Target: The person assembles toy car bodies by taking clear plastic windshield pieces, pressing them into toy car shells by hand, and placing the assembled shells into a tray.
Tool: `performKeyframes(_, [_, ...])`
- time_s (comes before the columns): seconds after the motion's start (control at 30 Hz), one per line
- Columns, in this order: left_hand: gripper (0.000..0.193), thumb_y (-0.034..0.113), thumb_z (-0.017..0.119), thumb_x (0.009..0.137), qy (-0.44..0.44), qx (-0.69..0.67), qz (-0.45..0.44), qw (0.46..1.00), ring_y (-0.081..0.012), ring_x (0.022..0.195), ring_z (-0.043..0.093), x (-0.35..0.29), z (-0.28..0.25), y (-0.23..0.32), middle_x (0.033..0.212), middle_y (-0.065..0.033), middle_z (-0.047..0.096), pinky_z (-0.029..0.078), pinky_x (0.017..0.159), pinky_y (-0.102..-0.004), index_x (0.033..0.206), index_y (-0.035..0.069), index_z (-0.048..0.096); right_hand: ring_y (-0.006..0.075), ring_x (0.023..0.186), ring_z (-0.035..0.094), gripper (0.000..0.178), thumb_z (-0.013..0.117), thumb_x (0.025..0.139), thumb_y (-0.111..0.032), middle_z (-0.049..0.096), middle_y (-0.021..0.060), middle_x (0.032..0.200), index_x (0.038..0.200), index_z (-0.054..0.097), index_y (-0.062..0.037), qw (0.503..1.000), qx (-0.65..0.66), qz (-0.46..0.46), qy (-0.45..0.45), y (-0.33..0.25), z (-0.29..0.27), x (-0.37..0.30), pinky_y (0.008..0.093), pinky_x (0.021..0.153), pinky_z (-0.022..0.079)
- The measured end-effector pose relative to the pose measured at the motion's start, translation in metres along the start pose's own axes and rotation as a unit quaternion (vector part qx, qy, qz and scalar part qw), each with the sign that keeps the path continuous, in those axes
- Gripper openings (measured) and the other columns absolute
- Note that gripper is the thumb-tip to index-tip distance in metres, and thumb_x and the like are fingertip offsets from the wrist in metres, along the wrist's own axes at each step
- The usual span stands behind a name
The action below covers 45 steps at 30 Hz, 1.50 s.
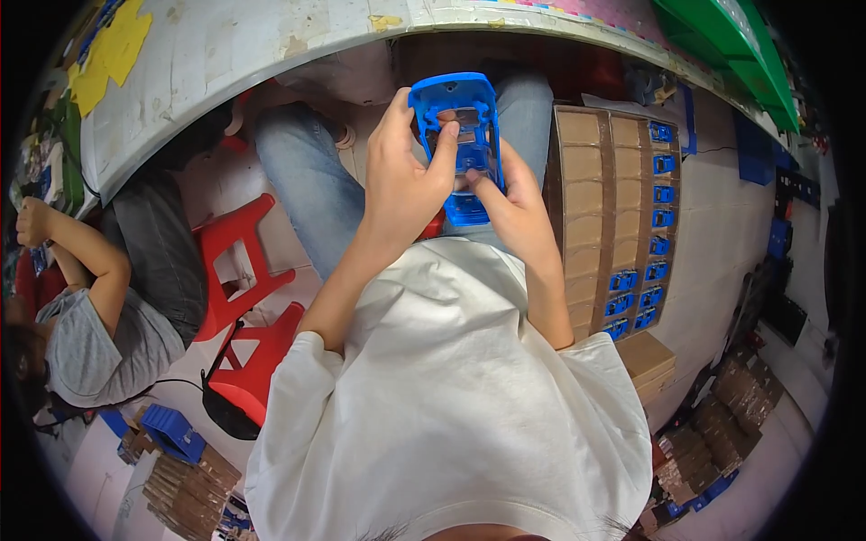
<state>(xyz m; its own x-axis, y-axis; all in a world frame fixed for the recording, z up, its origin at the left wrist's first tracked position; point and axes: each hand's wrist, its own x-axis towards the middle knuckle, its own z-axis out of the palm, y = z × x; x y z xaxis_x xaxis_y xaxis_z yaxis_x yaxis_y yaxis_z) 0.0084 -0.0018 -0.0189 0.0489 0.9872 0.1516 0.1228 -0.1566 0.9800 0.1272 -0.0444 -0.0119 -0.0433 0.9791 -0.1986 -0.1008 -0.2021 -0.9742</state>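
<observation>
A blue plastic toy car body shell point(469, 203) is held up between my two hands above my lap, its hollow inside facing me. Clear window parts show within it. My left hand point(397, 171) wraps the shell's left side, with the thumb reaching over its middle. Around the lower right side closes my right hand point(519, 203), its thumb pressing near a clear part low in the shell. The fingers behind the shell are hidden.
To my right lies a divided cardboard tray point(588, 180) with several small blue parts point(663, 194) in its cells. A white worktable point(234, 45) curves across the front. Red stools point(239, 261) stand left, beside a seated person point(117, 334). Stacked cardboard point(194, 491) sits behind.
</observation>
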Motion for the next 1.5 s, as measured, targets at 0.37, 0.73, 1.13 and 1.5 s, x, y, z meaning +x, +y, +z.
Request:
performKeyframes(0.37, [0.013,0.005,0.055,0.078,-0.020,-0.006,0.011,1.000,-0.0182,0.065,0.054,0.000,0.002,-0.001,0.074,-0.0104,0.055,0.043,0.059,-0.0301,0.089,-0.001,0.049,0.0079,0.072,0.048,0.029,0.039,0.083,0.005,0.054,0.0036,0.083,0.110,0.044,-0.0015,1.000,-0.010,-0.008,0.016,0.004,0.002,0.000,0.0224,0.066,0.043])
performKeyframes(0.73, [0.016,0.006,0.056,0.078,-0.018,0.025,0.022,0.999,-0.0188,0.069,0.056,0.003,0.001,-0.003,0.078,-0.0106,0.057,0.044,0.063,-0.0283,0.092,0.000,0.051,0.0085,0.071,0.048,0.028,0.038,0.083,0.004,0.053,0.0053,0.082,0.110,0.044,-0.0011,0.999,-0.026,-0.027,0.036,0.004,0.005,0.001,0.0233,0.065,0.043])
performKeyframes(1.13, [0.033,0.004,0.062,0.076,-0.171,-0.067,-0.083,0.980,-0.0121,0.084,0.058,-0.005,-0.010,-0.010,0.093,-0.0078,0.060,0.046,0.075,-0.0266,0.106,0.001,0.049,0.0091,0.073,0.050,0.024,0.040,0.085,0.002,0.054,0.0063,0.081,0.108,0.045,-0.0006,0.995,-0.064,-0.052,0.058,0.011,0.007,-0.001,0.0238,0.068,0.043])
performKeyframes(1.5, [0.031,0.002,0.061,0.077,-0.203,-0.136,-0.131,0.961,-0.0098,0.082,0.057,-0.003,-0.013,-0.016,0.091,-0.0055,0.060,0.047,0.072,-0.0251,0.105,0.001,0.047,0.0110,0.072,0.052,0.022,0.039,0.085,0.003,0.055,0.0088,0.080,0.106,0.044,-0.0003,0.993,-0.080,-0.052,0.065,0.013,0.010,0.000,0.0249,0.067,0.044])
